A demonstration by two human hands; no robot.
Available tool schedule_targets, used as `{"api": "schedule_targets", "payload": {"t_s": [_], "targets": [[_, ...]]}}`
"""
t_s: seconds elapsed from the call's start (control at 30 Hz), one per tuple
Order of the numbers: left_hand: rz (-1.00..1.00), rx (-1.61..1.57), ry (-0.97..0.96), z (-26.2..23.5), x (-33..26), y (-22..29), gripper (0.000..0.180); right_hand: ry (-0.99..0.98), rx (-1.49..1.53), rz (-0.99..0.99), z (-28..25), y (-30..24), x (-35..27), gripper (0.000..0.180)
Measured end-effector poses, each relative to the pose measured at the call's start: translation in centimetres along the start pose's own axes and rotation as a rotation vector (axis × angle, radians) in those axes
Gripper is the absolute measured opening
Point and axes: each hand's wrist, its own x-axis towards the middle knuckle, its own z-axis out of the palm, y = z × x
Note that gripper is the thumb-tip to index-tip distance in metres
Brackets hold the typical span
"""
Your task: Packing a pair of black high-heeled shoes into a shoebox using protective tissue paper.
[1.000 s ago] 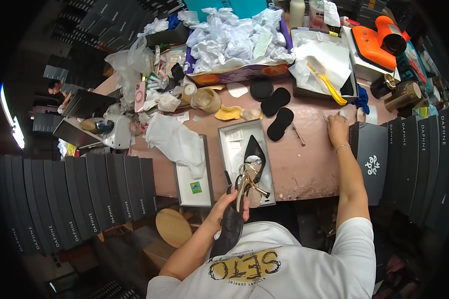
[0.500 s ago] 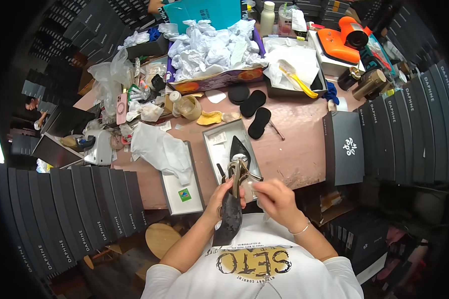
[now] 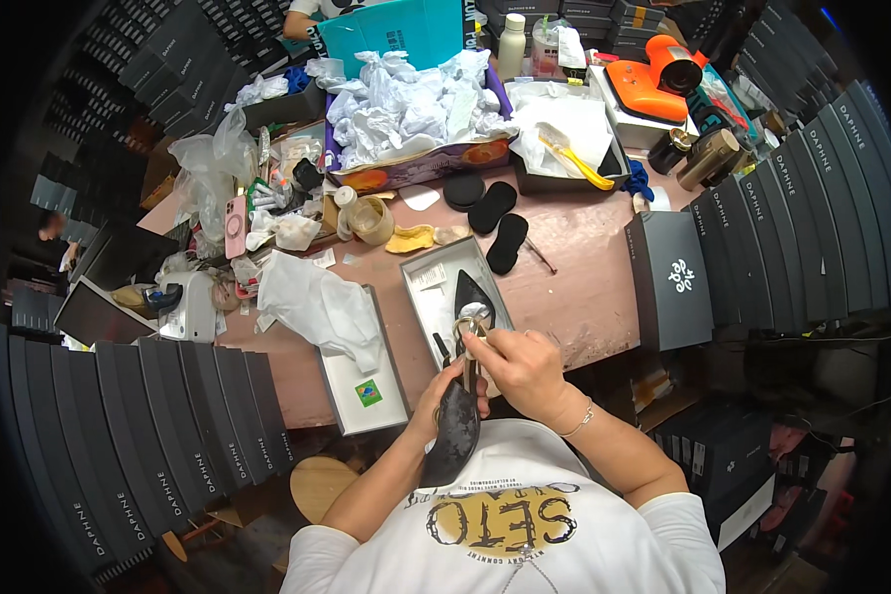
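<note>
My left hand (image 3: 432, 406) is wrapped round a black pointed high-heeled shoe (image 3: 454, 436), its toe toward my chest. At the shoe's upper, heel end my right hand (image 3: 527, 374) has thumb and forefinger pressed together; what they pinch is too small to tell. Just beyond, a second black pointed shoe (image 3: 472, 288) lies in an open grey shoebox (image 3: 425, 302), with crumpled white paper (image 3: 474, 311) in it. Left of the box is a lid or tray (image 3: 384, 416) with a green sticker (image 3: 367, 393), and white tissue paper (image 3: 327, 307) lies over its far part.
Black oval pads (image 3: 492, 207) and a thin stick (image 3: 543, 259) lie on the pink table (image 3: 574, 297). Behind stand a purple box (image 3: 416, 175) of crumpled paper and a tray with a yellow-handled brush (image 3: 584, 168). Stacked dark shoeboxes (image 3: 673, 287) line both sides.
My right hand has moved left, from beside the shoe onto its heel end, where the fingers now overlap it. My left hand keeps its hold on the shoe. The view has shifted slightly.
</note>
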Motion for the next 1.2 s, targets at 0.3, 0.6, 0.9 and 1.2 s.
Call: {"api": "schedule_targets", "payload": {"t_s": [0.3, 0.6, 0.9, 1.2], "targets": [[0.069, 0.04, -0.027, 0.9, -0.7, 1.0, 0.041, -0.041, 0.476, 0.182, -1.7, -1.4, 0.2, 0.015], [0.025, 0.135, -0.024, 0.1, -0.5, 0.1, 0.044, -0.003, 0.165, 0.109, -0.2, -0.4, 0.9, 0.014], [-0.012, 0.102, -0.006, -0.9, -0.5, -0.1, 0.038, -0.069, 0.122, 0.087, 0.5, -0.5, 0.1, 0.016], [0.042, 0.235, 0.097, 1.4, -1.4, 1.0, 0.033, -0.054, 0.25, 0.013, 0.3, -1.3, -0.3, 0.019]]}}
